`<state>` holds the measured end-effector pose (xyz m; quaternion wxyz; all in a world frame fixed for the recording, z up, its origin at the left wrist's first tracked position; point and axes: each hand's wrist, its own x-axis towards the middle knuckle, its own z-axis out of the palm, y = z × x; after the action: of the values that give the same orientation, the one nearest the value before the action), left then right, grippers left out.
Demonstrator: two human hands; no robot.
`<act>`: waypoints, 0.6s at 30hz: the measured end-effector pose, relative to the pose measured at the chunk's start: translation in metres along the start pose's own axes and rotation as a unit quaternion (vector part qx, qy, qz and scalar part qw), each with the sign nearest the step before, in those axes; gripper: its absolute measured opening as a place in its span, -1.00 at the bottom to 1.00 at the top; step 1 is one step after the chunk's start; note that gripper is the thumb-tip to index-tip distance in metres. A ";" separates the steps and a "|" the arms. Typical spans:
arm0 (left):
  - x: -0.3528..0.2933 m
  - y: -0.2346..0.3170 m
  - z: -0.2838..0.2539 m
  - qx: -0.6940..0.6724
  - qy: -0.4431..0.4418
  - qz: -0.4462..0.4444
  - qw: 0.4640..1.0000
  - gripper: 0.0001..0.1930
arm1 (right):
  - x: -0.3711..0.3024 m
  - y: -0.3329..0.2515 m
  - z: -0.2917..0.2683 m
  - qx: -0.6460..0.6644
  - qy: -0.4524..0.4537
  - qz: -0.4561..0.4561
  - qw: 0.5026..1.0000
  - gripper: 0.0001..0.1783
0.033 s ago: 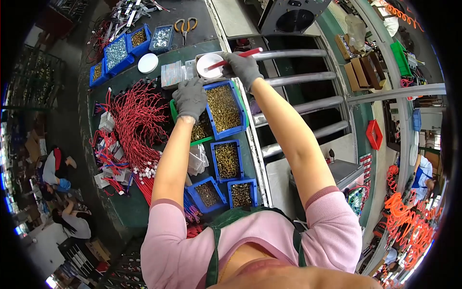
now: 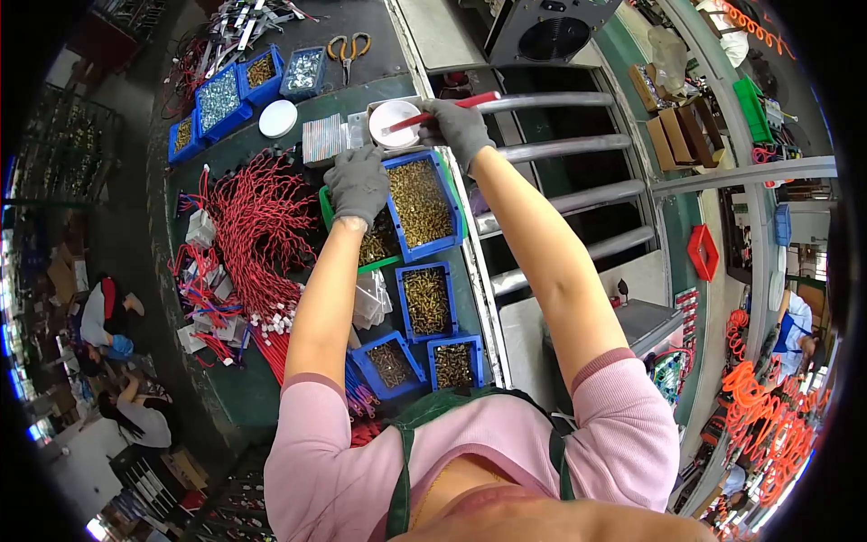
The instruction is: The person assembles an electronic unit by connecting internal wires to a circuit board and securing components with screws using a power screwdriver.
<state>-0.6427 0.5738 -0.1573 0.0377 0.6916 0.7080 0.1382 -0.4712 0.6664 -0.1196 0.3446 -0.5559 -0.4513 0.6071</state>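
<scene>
My right hand [image 2: 458, 131], in a dark grey glove, is closed around a slim red stick [image 2: 479, 100]. The stick's lower end reaches into a round white tub [image 2: 380, 118], which sits in a small box; its tip is hard to make out. My left hand [image 2: 357, 185], gloved alike, has its fingers curled just below that box, by the upper left corner of a blue bin [image 2: 459, 237] of small brass-coloured parts. What those fingers hold, if anything, is hidden. Beside the tub lies a row of thin striped pieces [image 2: 323, 138].
A round white lid [image 2: 278, 118] lies left of the striped pieces, near pliers [image 2: 348, 54] with orange handles. Bundled red wires [image 2: 257, 217] spread along the left. More blue bins [image 2: 426, 301] of fasteners stand nearer me. Metal rollers [image 2: 564, 149] run right of the bench edge.
The outer end of the red stick has shifted slightly to the right and down, with my right hand moving a little along with it. My left hand stays in place.
</scene>
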 end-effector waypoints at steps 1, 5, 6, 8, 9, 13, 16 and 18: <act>0.001 0.000 0.000 0.001 0.001 0.001 1.000 -0.67 | 0.002 0.004 -0.002 0.165 0.028 0.048 0.985 -0.72; -0.001 -0.004 0.004 0.017 0.005 0.011 1.000 -0.70 | -0.007 0.013 -0.012 0.284 0.054 0.068 0.955 -0.70; -0.002 -0.007 0.004 0.019 0.011 0.012 1.000 -0.70 | -0.011 0.012 -0.012 0.252 0.064 0.061 0.964 -0.74; 0.000 -0.002 0.003 0.020 0.008 0.017 1.000 -0.71 | -0.007 0.014 -0.013 0.184 0.055 0.044 0.980 -0.76; 0.001 -0.001 0.002 0.023 0.006 0.019 1.000 -0.71 | -0.005 0.015 -0.011 0.115 0.043 0.028 0.992 -0.77; 0.002 0.003 -0.001 0.027 -0.001 0.017 0.999 -0.71 | 0.010 0.030 -0.015 0.269 0.005 0.076 0.960 -0.80; 0.003 0.004 0.001 0.024 0.002 0.019 1.000 -0.70 | 0.008 0.046 -0.023 0.363 -0.044 0.095 0.926 -0.82; 0.004 0.002 0.002 0.028 -0.001 0.018 0.999 -0.69 | 0.005 0.050 -0.021 0.383 0.015 0.107 0.917 -0.86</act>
<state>-0.6402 0.5781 -0.1583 0.0160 0.7051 0.6990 0.1184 -0.4473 0.6570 -0.1680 0.4711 -0.4354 -0.1168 0.7582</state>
